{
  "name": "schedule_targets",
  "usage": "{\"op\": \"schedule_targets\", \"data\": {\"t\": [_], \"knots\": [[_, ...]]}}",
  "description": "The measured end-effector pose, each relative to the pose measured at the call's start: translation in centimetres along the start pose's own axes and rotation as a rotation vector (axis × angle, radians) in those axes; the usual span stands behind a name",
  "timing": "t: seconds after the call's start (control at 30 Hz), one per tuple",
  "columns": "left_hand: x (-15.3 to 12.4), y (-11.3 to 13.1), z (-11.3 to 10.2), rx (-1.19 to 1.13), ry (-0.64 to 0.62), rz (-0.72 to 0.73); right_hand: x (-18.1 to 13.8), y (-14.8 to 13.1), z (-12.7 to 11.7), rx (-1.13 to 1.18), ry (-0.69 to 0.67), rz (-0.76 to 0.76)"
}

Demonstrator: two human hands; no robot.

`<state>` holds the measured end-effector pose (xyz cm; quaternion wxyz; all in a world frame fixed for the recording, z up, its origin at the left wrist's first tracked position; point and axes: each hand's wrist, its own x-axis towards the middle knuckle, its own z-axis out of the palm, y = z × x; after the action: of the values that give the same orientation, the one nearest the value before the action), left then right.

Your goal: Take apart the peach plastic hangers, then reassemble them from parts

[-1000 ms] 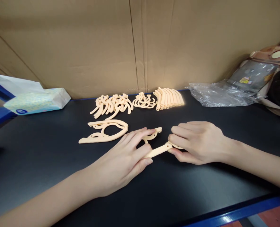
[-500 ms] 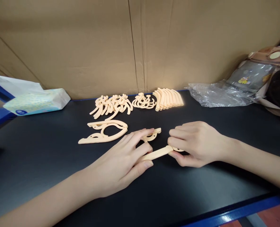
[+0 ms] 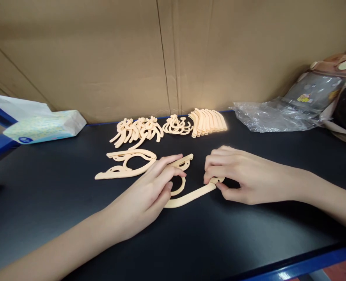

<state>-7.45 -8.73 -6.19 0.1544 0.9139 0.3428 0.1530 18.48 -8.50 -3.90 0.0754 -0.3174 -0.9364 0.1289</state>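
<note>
My left hand (image 3: 149, 191) lies on the black table (image 3: 73, 218) with fingers curled over a cream plastic hooked piece (image 3: 181, 171), pressing it down. My right hand (image 3: 237, 173) pinches the far end of a long curved cream plastic arm (image 3: 190, 195) that lies flat on the table and runs back to my left fingers. An assembled cream plastic piece (image 3: 126, 166) lies just left of my left hand. Behind, near the wall, lie a heap of hooked parts (image 3: 137, 130), a small group of ring-shaped parts (image 3: 177, 125) and a stack of curved arms (image 3: 208, 121).
A cardboard wall (image 3: 173, 54) closes the back of the table. A tissue pack (image 3: 44, 125) lies at the far left, crumpled clear plastic (image 3: 272, 115) and a brown-lidded bottle (image 3: 322, 86) at the far right. The table's blue front edge (image 3: 307, 263) runs lower right.
The long arm, held up between my hands before, now lies flat on the table. My left fingers have curled in and slid back; my right hand has shifted slightly left.
</note>
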Motion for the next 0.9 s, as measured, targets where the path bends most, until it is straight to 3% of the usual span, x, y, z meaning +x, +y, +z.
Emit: {"op": "schedule_targets", "data": {"t": [0.3,0.53,0.77,0.9], "knots": [[0.55,-0.86,-0.20,0.251,0.119,0.181,-0.25,0.53,-0.77,0.028,-0.027,-0.012],[0.51,-0.87,-0.15,0.299,0.148,0.158,-0.39,0.53,-0.96,0.017,-0.029,0.010],[0.36,-0.68,-0.09,0.301,0.151,0.150,-0.54,0.69,-0.62,-0.469,0.145,0.104],[0.41,-0.38,-0.26,0.361,0.132,0.168,-0.38,0.35,-0.32,-0.433,0.093,0.084]]}}
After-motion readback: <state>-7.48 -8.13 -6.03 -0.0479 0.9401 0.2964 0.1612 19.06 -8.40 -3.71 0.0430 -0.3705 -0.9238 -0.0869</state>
